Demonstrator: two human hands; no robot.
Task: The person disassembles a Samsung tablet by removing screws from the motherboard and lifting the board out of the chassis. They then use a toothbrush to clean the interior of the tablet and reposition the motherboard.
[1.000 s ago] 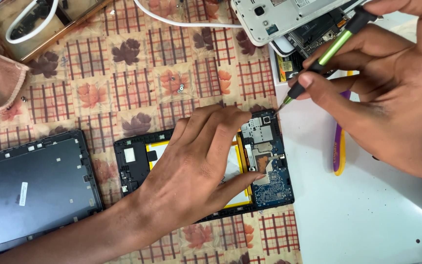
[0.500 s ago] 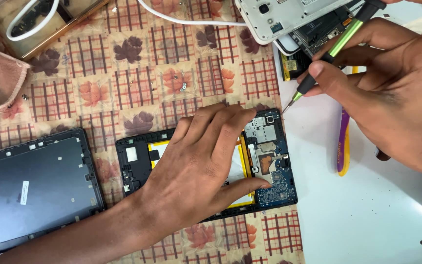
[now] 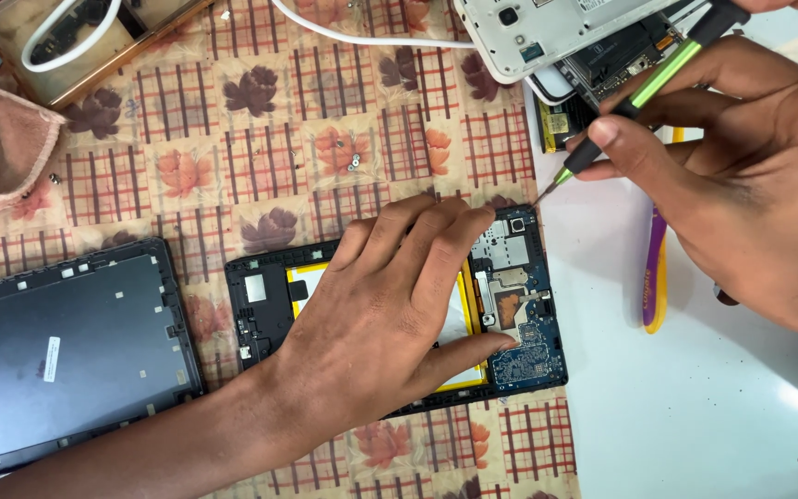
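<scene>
Tablet (image 3: 519, 305): opened, lying on the patterned cloth (image 3: 260, 157)
Left hand (image 3: 390, 314): fingers spread flat, pressing the tablet
Right hand (image 3: 741, 176): fingers pinching a green screwdriver (image 3: 644, 88), tip at the tablet's upper corner
Back cover (image 3: 57, 351): just left

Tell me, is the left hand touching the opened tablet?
Touching. The head view shows the left hand lying flat on the opened tablet, its fingers covering the battery.

Bare left hand (image 3: 376, 310), bare right hand (image 3: 741, 203), forearms uncovered, short trimmed nails
</scene>
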